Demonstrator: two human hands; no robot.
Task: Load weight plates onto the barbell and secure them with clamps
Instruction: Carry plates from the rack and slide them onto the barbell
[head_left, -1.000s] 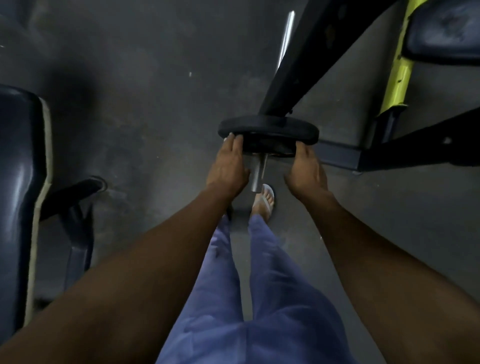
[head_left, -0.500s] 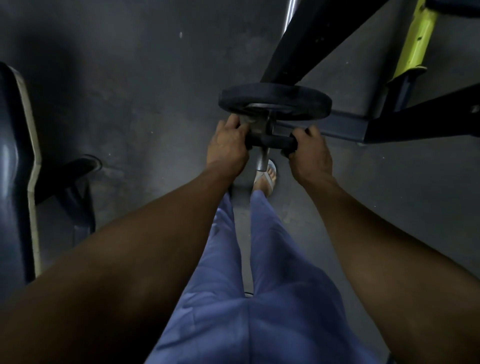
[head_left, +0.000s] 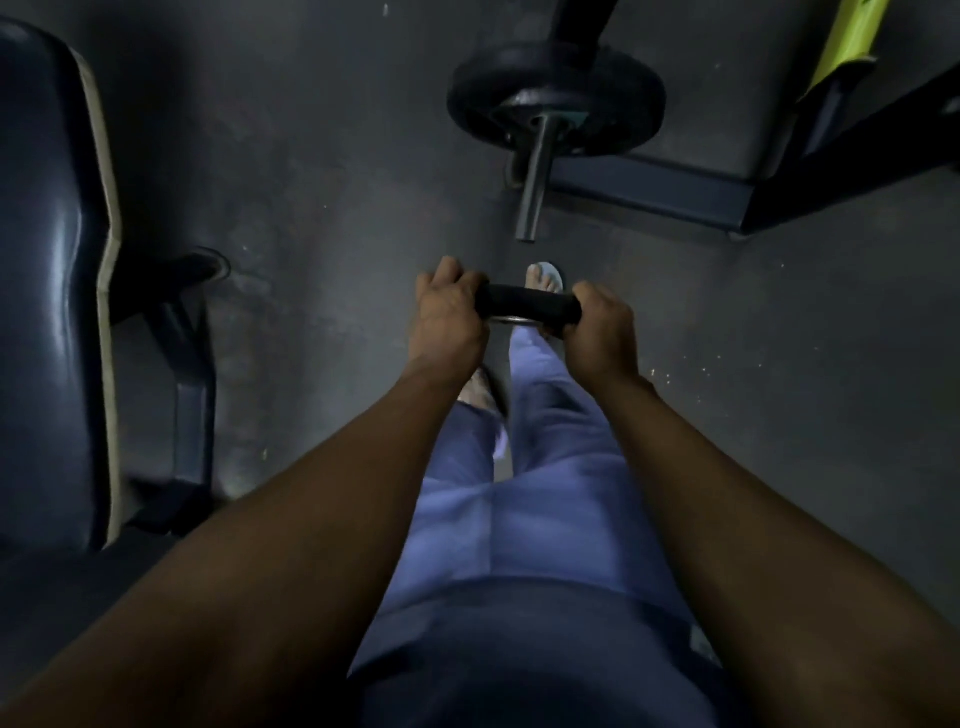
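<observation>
Both hands grip a small black plate seen edge-on, with a metal ring showing under it. My left hand holds its left end and my right hand its right end, above my legs. The small plate is off the bar, well short of the sleeve's tip. The steel barbell sleeve points toward me with its near length bare. A larger black plate sits on the sleeve at the far end. No clamp is visible.
A dark padded bench with a metal leg stands at the left. A black rack frame, a grey floor beam and a yellow-green upright lie at the upper right. My feet stand below the sleeve.
My hands went from pressing the large plate on the sleeve to gripping the small plate near it. The small plate has since moved toward me, clear of the sleeve's tip.
</observation>
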